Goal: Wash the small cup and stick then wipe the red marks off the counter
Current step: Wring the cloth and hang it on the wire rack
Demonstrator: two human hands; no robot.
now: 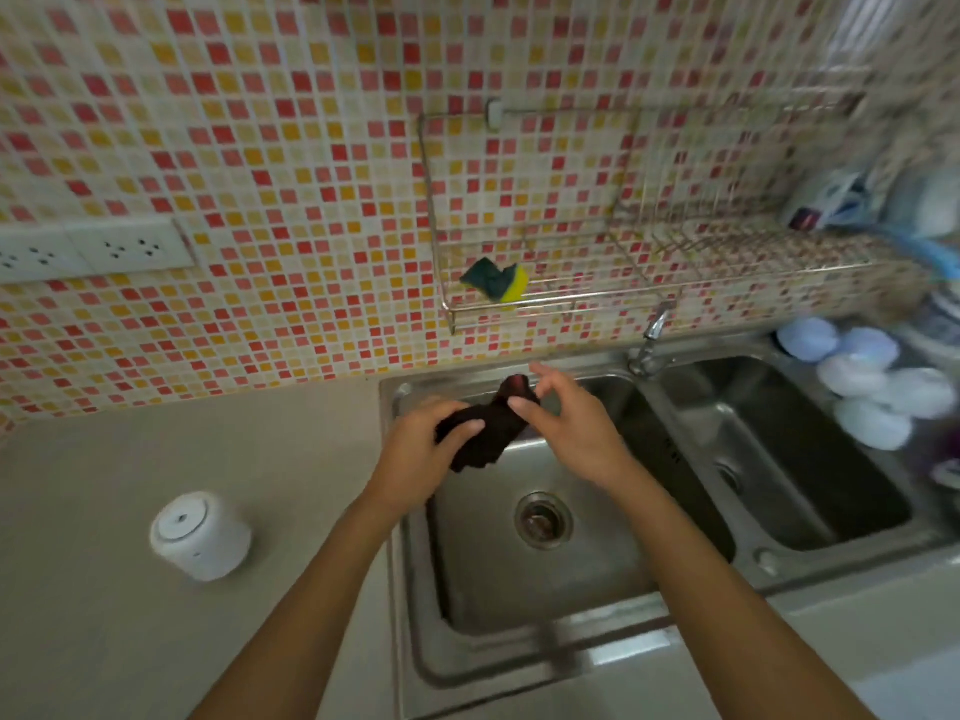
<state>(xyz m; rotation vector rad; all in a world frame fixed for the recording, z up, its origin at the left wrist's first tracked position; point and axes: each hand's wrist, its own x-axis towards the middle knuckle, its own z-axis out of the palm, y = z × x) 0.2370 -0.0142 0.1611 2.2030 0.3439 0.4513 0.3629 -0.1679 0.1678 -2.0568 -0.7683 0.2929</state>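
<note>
A dark reddish-brown cloth (493,428) is twisted into a roll above the left basin of the steel sink (519,579). My left hand (421,452) grips its lower end. My right hand (566,426) pinches its upper end between thumb and fingers. Both hands hover over the back of the basin. No small cup or stick shows. The beige counter (156,459) to the left has no red marks that I can make out.
A white cylindrical container (200,535) stands on the counter left of the sink. A green-and-yellow sponge (496,280) lies on the wire wall rack (649,291). The tap (652,340) sits between the basins. Several white lids or bowls (862,381) lie at the right.
</note>
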